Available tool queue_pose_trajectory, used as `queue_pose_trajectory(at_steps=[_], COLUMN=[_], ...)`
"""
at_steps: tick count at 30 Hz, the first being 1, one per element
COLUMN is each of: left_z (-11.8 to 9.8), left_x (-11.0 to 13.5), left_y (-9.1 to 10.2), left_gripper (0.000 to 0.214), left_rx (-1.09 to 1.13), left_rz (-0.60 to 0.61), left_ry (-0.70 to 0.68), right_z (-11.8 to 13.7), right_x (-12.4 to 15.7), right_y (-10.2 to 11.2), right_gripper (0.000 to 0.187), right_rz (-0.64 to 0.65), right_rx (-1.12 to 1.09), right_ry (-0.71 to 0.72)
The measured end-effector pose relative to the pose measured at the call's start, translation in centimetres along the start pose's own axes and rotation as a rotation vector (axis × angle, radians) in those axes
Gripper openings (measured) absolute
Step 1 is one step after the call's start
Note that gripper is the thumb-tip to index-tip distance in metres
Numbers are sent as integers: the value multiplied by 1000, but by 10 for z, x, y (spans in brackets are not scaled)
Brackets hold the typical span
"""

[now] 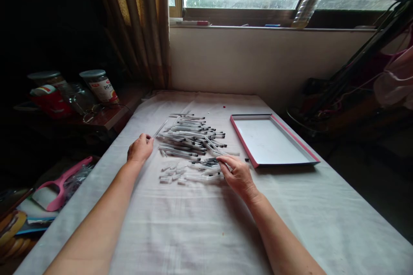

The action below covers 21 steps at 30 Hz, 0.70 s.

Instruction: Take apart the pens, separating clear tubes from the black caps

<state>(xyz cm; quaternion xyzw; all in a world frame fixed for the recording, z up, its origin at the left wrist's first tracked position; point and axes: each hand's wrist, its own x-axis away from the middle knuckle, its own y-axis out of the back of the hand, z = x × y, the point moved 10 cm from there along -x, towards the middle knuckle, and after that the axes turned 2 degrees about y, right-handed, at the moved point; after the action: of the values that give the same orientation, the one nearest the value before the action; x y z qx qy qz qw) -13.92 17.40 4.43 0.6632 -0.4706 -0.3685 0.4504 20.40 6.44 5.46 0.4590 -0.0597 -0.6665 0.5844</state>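
My left hand (141, 149) is closed around one end of a slim, clear pen barrel (160, 129), which slants up and away to the right. Beside it lies a spread pile of clear pens (190, 131) with black ends. My right hand (237, 176) has thumb and fingers pinched together at a small heap of thin black-tipped pieces (208, 162), perhaps refills; what they grip is too small to make out. Short whitish translucent pieces, possibly pen caps (171, 174), are scattered between both hands, on the near side of the pens.
A shallow white tray with pink sides (272, 139) stands right of the pens on the cloth-covered table (180, 232). Jars (100, 86) sit on a dark side cabinet at left. A pink-handled item (61, 189) lies low at the left. Behind are a curtain and window.
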Motion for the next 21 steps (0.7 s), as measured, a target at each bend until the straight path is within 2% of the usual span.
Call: queue_pose_trajectory(at_steps=[2, 4, 8, 10, 12, 15, 21], left_z=[-18, -46, -115, -135, -142, -137, -116], left_x=[16, 30, 52, 55, 52, 40, 21], left_y=[1, -5, -29, -45, -55, -60, -46], left_gripper=[36, 35, 30, 25, 25, 25, 25], left_rx=[71, 150, 302, 326, 340, 357, 414], left_rz=[-19, -18, 24, 51, 52, 39, -13], left_ry=[-62, -154, -363, -393, -377, -332, -238], right_z=[0, 2, 2, 1, 0, -1, -1], right_x=[5, 6, 8, 10, 12, 13, 13], right_y=[-4, -6, -5, -5, -3, -1, -4], right_gripper=[23, 24, 24, 25, 25, 24, 24], right_rz=[-7, -13, -30, -36, -48, -66, -43], right_rx=[-2, -10, -2, 4, 1, -10, -11], right_ry=[17, 37, 42, 47, 57, 63, 55])
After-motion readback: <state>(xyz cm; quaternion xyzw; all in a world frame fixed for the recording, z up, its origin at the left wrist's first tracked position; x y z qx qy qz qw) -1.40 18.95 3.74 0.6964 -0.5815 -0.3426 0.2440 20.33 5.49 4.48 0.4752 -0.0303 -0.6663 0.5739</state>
